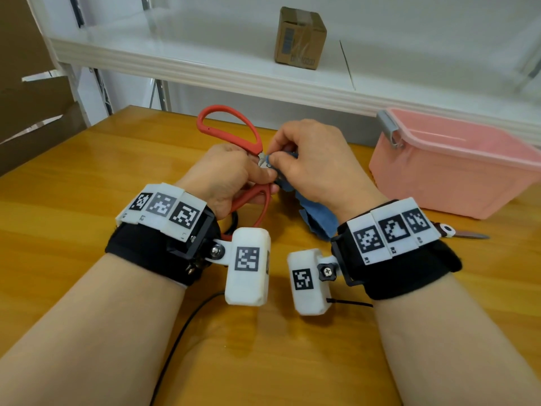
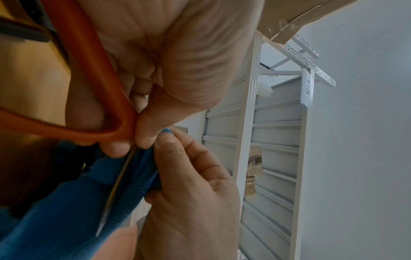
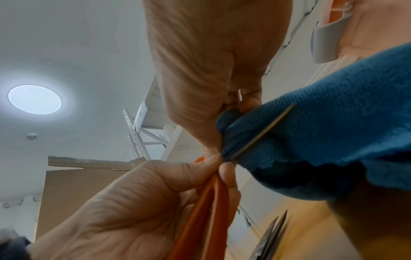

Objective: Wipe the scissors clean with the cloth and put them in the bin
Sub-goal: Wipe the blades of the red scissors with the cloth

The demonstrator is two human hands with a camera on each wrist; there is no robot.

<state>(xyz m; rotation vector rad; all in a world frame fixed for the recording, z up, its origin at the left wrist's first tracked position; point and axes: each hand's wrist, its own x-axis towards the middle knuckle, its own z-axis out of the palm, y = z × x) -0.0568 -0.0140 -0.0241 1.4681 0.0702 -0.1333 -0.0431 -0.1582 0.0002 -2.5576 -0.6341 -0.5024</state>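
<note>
The fingers (image 2: 177, 149) of the right hand (image 1: 316, 165) are curled, pinching a fold of the blue cloth (image 1: 319, 215) round the blade (image 2: 118, 183) of the red-handled scissors (image 1: 231, 133), right up by the pivot. Both wrist views show the thin metal edge running down between 2 layers of cloth. The left hand (image 1: 225, 177) is clenched on the scissors where the 2 handle loops meet the blade, thumb and fingers pressed against the red plastic. The scissors are held in the air above the middle of the surface (image 1: 87, 177), handle loops pointing toward its far edge; the rest of the cloth hangs from under the right palm toward the near edge.

By my reading, this is the wiping step, with the cloth at the root of the blade. The next move likely calls for drawing the pinched cloth along the blade to its tip while the left hand holds the handles steady, keeping the fingers on the flat sides and clear of the edge. I cannot tell whether the blades are closed together.

The pink bin (image 1: 450, 168) stands open near the far right corner of the surface, well apart from the hands, with nothing visible inside it. A 2nd pair of scissors (image 1: 465, 234) lies just in front of the bin, partly hidden by the right wrist. A small cardboard box (image 1: 300, 38) sits on the white shelf (image 1: 175, 63) beyond the far edge.
</note>
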